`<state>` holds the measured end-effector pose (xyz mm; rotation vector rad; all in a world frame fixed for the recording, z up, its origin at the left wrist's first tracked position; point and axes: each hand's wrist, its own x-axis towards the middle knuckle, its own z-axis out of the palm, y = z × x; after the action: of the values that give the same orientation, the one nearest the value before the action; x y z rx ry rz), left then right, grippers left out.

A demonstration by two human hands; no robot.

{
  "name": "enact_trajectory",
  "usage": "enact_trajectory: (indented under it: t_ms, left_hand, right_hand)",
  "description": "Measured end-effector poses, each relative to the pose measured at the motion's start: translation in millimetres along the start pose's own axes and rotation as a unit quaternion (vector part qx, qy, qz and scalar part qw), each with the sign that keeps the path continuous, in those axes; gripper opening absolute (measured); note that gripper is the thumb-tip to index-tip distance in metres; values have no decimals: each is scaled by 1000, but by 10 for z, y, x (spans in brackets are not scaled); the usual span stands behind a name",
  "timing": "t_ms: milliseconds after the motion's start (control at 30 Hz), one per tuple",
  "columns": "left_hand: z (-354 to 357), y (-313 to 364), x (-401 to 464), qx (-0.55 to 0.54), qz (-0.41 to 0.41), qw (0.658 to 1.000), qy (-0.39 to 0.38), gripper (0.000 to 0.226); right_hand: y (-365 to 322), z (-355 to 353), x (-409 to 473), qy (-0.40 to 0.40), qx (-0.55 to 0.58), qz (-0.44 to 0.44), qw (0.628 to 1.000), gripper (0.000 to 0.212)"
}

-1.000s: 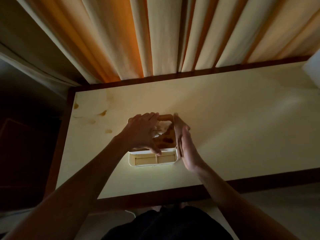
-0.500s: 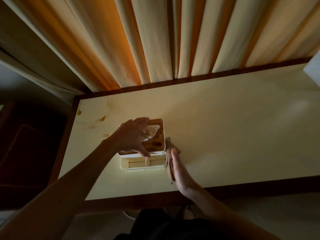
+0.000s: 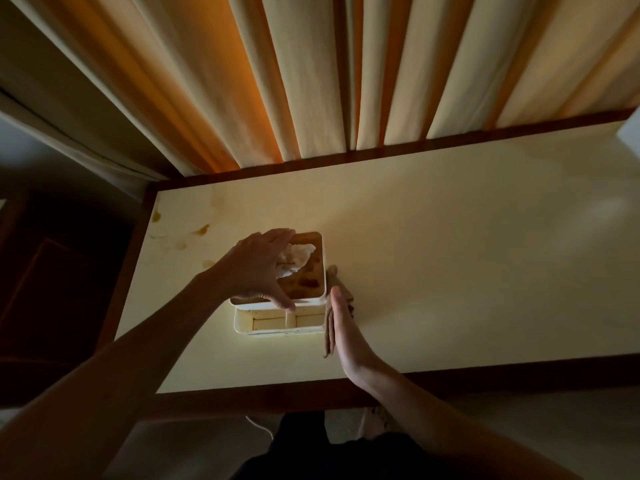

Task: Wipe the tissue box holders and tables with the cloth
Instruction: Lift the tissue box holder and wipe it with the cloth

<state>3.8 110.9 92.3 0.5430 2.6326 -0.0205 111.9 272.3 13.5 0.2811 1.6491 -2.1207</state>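
A white tissue box holder (image 3: 282, 322) with a stained brown lid and a tuft of white tissue (image 3: 296, 259) stands on the cream table (image 3: 450, 271) near its left end. My left hand (image 3: 254, 268) lies over the holder's top, fingers spread, thumb on the front rim. My right hand (image 3: 346, 336) is flat and upright, pressing a brown cloth (image 3: 334, 289) against the holder's right side wall. The cloth sticks out above and below my palm.
Brown stains (image 3: 202, 230) mark the table's far left corner. A dark wooden border (image 3: 485, 375) frames the table. Pleated curtains (image 3: 329, 74) hang right behind the far edge. Something white (image 3: 632, 131) stands at the far right corner.
My right hand with the cloth has slid toward me along the holder's right side. The left hand stays on the lid. The view has shifted slightly.
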Motion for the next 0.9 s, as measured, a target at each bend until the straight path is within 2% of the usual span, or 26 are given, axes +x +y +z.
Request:
enact_trajectory:
  t_ms: [100,200,300,333,433,467,567,633,700,900]
  left_hand:
    - [15,-8,6,-6,3,1000,5,136]
    - [22,-6,11,-7,6,1000,8,135]
    - [24,-21,13,-6,8,1000,13,135]
    - [27,-30,15,-5,9,1000,16,135]
    - [39,-54,32,3,12,1000,23,137]
    - [44,-61,36,4,11,1000,23,137]
    - [55,-75,55,5,15,1000,23,139]
    - [76,-95,58,-1,17,1000,21,138]
    - [82,-98,65,6,18,1000,22,139]
    - [50,-72,92,33,18,999,21,140]
  right_hand:
    - [-320,29,172,-12,9,-62,998,63]
    - [-464,22,439,-9,20,-63,998,57]
    - [-333,23,404,12,5,-45,999,78]
    - [-236,26,327,17,-4,-38,999,74]
    - [13,7,70,9,10,-29,999,40]
    - [32,0,6,-4,21,-23,1000,38]
    - [-163,18,27,-4,3,-39,999,69]
    - [-355,61,195,-6,-3,-76,997,62]
    - [-515,100,367,6,12,-78,997,58]
    - [-294,110,433,43,29,20,998,82]
